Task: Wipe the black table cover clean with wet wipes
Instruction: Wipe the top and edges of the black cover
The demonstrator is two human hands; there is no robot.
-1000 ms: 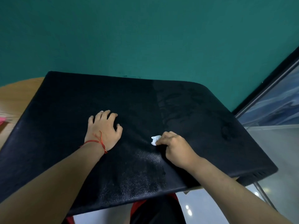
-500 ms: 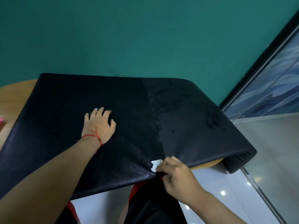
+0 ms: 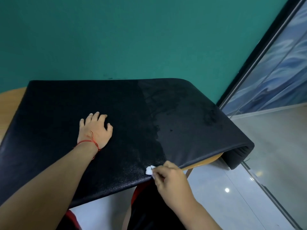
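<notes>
The black table cover (image 3: 58,117) lies over a wooden table and hangs down past its right end. Its right part looks damp and streaked. My left hand (image 3: 95,130), with a red string at the wrist, rests flat on the cover left of the middle. My right hand (image 3: 167,177) pinches a small crumpled white wet wipe (image 3: 149,170) against the cover's near edge.
A teal wall (image 3: 132,39) stands right behind the table. A glass partition with a dark frame (image 3: 259,52) runs along the right. Bare wood of the table (image 3: 11,98) shows at far left. Pale glossy floor (image 3: 232,196) lies below, and my dark-clothed legs are under the near edge.
My right hand has dragged the wipe from the middle of the cover down to its near edge. The left hand stays put. The view has shifted slightly.
</notes>
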